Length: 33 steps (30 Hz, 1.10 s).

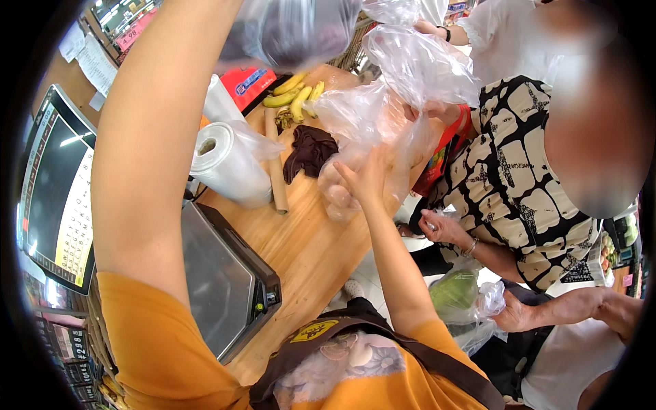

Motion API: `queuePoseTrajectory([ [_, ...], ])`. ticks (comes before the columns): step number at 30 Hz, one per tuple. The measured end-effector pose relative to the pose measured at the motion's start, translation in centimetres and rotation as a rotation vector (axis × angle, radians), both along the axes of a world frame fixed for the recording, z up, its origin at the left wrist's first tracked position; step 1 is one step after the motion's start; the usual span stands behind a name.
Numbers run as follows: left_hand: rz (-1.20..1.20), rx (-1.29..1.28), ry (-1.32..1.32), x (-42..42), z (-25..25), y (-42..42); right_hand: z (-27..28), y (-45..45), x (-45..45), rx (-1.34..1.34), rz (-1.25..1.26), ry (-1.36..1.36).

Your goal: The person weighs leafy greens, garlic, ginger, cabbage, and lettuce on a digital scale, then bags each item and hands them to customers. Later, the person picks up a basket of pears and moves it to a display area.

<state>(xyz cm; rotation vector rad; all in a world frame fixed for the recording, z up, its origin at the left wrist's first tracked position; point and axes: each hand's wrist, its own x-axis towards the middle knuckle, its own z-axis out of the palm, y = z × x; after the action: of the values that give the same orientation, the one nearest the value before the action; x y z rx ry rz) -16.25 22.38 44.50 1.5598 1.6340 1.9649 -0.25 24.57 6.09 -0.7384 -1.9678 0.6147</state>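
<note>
My right hand [366, 177] lies against a clear plastic bag [341, 197] of pale round goods on the wooden counter [307, 246]. Its thumb is stretched out to the side, away from the fingers. Other clear plastic bags [379, 118] bunch just beyond it, near another person's hand [441, 113]. My left arm [148, 148] reaches up past the top edge, and its hand is out of view. Near that arm, a blurred plastic bag with dark contents [297, 36] shows at the top.
A weighing scale [220, 287] and a touch screen [56, 189] stand at left. Plastic bag rolls [230, 164], a cardboard tube [277, 169], a dark cloth [310, 151] and bananas [297, 97] lie on the counter. Customers stand at right, one holding bagged green produce [456, 294].
</note>
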Motion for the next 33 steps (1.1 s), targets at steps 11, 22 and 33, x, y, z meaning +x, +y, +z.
queuePoseTrajectory([
  [11,0.232,0.154,0.533,9.1,-7.7,-12.2,-3.6,1.8,-2.7,-0.693,0.423,0.419],
  [22,0.124,-0.453,-0.413,13.4,-20.0,-27.5,3.6,-0.5,1.9,-0.824,0.612,0.473],
  [33,0.334,-0.464,0.183,17.1,-18.6,-32.4,23.5,-12.6,7.0,-0.814,0.961,0.182],
])
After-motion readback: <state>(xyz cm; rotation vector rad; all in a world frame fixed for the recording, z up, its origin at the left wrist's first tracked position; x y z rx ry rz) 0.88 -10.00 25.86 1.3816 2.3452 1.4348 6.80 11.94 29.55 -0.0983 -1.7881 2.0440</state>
